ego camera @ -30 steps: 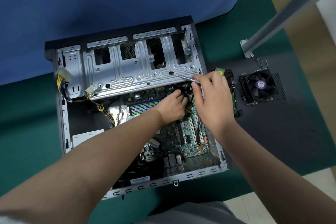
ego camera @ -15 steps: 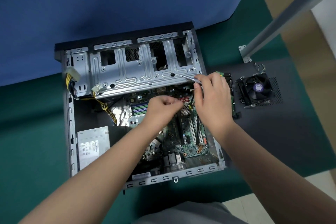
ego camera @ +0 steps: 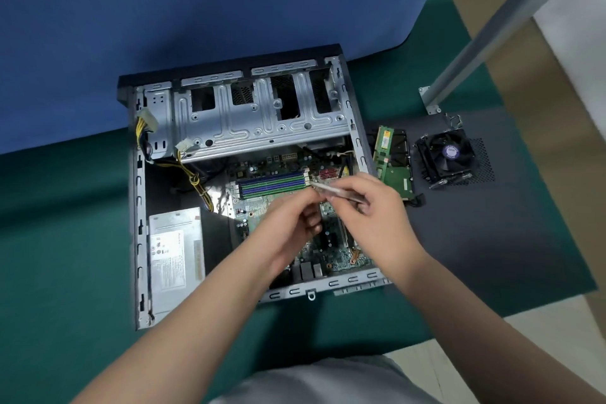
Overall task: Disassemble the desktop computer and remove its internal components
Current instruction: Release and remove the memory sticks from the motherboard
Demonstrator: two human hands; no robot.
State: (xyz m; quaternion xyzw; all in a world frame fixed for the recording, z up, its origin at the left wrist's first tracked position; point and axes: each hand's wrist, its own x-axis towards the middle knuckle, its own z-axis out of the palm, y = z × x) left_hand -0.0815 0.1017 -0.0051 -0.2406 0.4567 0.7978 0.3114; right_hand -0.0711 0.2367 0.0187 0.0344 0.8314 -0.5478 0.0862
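Silvery tweezers sit pinched in my right hand, my left hand just beside, curled, seemingly empty, above the motherboard.

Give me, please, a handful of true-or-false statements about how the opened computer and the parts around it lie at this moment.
1. The cooling fan sits inside the computer case. False: it lies outside, on the dark panel to the case's right.
2. The right hand holds a slim metal tool. True.
3. The power supply is still in the case. True.
4. The memory slots hold modules. False: they look empty; a green memory stick lies outside.
5. The left hand rests on the power supply. False: it is over the motherboard.
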